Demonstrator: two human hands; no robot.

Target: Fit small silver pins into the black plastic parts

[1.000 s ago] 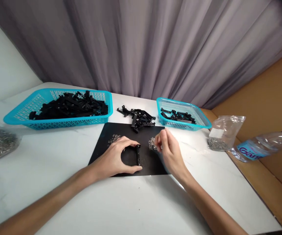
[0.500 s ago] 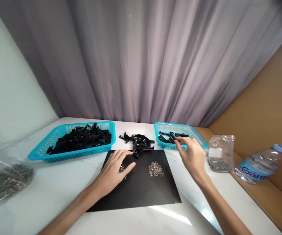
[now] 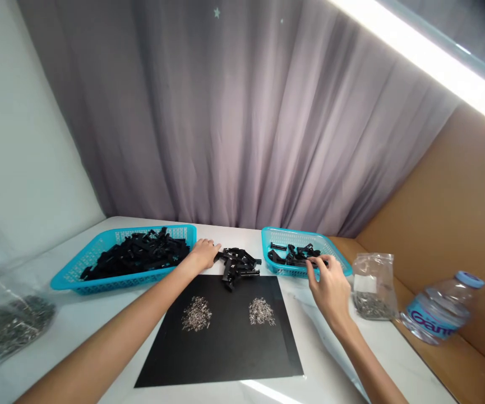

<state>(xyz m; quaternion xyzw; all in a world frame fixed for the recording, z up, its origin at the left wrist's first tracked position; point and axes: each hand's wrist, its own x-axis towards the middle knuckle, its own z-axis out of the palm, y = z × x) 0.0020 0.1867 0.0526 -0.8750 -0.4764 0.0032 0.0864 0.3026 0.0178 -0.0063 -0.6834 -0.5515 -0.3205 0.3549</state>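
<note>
My left hand (image 3: 205,253) reaches to the back of the table, its fingers closed at the left end of a small pile of black plastic parts (image 3: 238,264). The part under its fingertips is mostly hidden. Over the front rim of the right blue basket (image 3: 338,252), my right hand (image 3: 331,286) has thumb and index finger pinched at a long black plastic part (image 3: 299,262). More black parts lie in that basket. On a black mat (image 3: 225,359) sit two heaps of small metal pieces, a left heap (image 3: 197,314) and a right heap (image 3: 261,312).
A larger blue basket (image 3: 68,276) full of black parts stands at left. Clear bags of metal pieces lie at far left (image 3: 15,325) and right (image 3: 374,289). A water bottle (image 3: 442,308) is by the right table edge. A grey curtain (image 3: 208,140) hangs behind.
My left hand has moved from above the mat to the pile, uncovering the left metal heap. My right hand has shifted slightly right at the basket. The camera view has tilted up.
</note>
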